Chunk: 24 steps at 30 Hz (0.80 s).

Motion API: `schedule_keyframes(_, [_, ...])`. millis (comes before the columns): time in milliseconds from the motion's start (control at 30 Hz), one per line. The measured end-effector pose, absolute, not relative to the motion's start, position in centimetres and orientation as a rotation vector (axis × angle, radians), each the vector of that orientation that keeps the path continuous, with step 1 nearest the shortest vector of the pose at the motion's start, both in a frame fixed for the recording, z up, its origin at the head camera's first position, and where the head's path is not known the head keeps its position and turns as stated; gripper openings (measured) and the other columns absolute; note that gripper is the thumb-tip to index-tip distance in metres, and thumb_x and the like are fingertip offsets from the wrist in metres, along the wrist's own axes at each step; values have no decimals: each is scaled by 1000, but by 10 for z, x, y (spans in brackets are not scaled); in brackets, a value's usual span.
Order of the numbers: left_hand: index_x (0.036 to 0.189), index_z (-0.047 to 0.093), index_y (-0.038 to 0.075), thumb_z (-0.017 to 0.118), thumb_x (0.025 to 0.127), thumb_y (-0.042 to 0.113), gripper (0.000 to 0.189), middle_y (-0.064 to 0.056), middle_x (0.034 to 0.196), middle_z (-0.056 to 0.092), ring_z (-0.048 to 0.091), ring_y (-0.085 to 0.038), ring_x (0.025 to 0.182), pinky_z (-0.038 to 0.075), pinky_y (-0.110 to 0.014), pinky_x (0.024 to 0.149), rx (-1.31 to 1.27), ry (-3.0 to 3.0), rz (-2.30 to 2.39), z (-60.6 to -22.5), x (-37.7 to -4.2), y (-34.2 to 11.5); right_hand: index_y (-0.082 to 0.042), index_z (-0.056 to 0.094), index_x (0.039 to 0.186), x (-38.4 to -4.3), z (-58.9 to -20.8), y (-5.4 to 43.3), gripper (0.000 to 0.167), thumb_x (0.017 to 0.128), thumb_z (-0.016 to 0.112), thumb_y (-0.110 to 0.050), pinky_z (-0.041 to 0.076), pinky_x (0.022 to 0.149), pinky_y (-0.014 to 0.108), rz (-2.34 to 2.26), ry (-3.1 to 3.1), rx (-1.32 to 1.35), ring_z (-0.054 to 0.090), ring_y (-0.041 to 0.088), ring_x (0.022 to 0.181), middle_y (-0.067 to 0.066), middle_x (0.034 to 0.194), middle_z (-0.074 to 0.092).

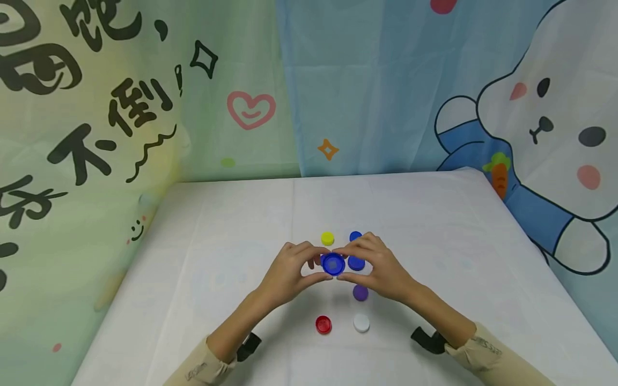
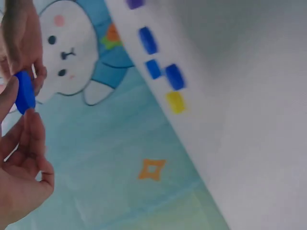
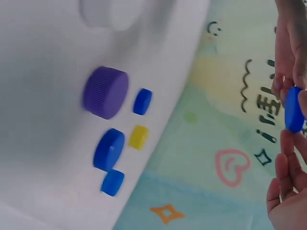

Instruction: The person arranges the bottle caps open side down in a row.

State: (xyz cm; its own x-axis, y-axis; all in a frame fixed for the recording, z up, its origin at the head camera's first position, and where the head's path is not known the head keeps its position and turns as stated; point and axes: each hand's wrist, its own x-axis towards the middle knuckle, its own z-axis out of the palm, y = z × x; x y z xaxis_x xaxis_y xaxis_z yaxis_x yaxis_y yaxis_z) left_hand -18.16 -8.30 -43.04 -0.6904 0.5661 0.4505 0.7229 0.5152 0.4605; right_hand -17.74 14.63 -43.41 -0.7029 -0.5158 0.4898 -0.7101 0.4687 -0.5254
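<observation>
A round blue bottle cap (image 1: 333, 264) is held off the table between both hands, its hollow side with a raised rim facing the head camera. My left hand (image 1: 288, 274) pinches its left side with thumb and fingertips. From the right, my right hand (image 1: 381, 271) pinches the same cap, so the fingertips of both hands nearly meet. In the left wrist view the held cap (image 2: 25, 92) appears edge-on, as does the cap (image 3: 293, 110) in the right wrist view. Another blue cap on the table (image 3: 142, 101) is mostly covered by the held one in the head view.
On the white tablecloth (image 1: 232, 236) lie a yellow cap (image 1: 328, 238), two blue caps (image 1: 357, 263) partly behind the right hand, a ridged purple cap (image 1: 360, 292), a red cap (image 1: 323, 325) and a white cap (image 1: 361, 323). A printed curtain (image 1: 367, 96) hangs behind.
</observation>
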Motion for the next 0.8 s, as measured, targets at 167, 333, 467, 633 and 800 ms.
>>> schedule_keyframes(167, [111, 64, 14, 76, 75, 35, 43, 8, 84, 59, 49, -3, 75, 34, -27, 71, -1098, -2441, -1021, -420, -172, -78, -12, 68, 110, -171, -424, 155, 45, 69, 82, -27, 37, 76, 30, 1096, -2365, 1089, 43, 11, 95, -6, 101, 61])
schedule_keyframes(333, [112, 65, 14, 75, 77, 30, 40, 6, 81, 59, 53, -5, 72, 39, -27, 68, -984, -2520, -1369, -418, -168, -74, -12, 68, 109, -168, -420, 159, 44, 72, 79, -35, 33, 79, 33, 1071, -2347, 1084, 43, 12, 94, -5, 99, 60])
schedule_keyframes(467, [109, 67, 12, 69, 83, 31, 31, 3, 77, 61, 56, -11, 71, 41, -27, 64, -685, -2667, -1896, -419, -168, -74, -13, 68, 109, -166, -419, 159, 45, 71, 80, -33, 32, 80, 33, 1067, -2347, 1082, 43, 12, 94, -6, 99, 61])
schedule_keyframes(633, [102, 70, 6, 68, 84, 32, 32, -2, 78, 62, 56, -15, 74, 38, -29, 68, -359, -2783, -2272, -424, -169, -74, -13, 68, 110, -166, -420, 159, 47, 68, 82, -28, 31, 81, 33, 1061, -2349, 1082, 43, 12, 94, -6, 99, 61])
schedule_keyframes(800, [95, 71, 5, 69, 83, 31, 29, -2, 75, 61, 55, -15, 75, 38, -30, 69, -291, -2774, -2307, -425, -167, -70, -13, 68, 109, -166, -422, 160, 48, 65, 83, -26, 31, 80, 33, 1042, -2332, 1086, 44, 12, 93, -6, 98, 61])
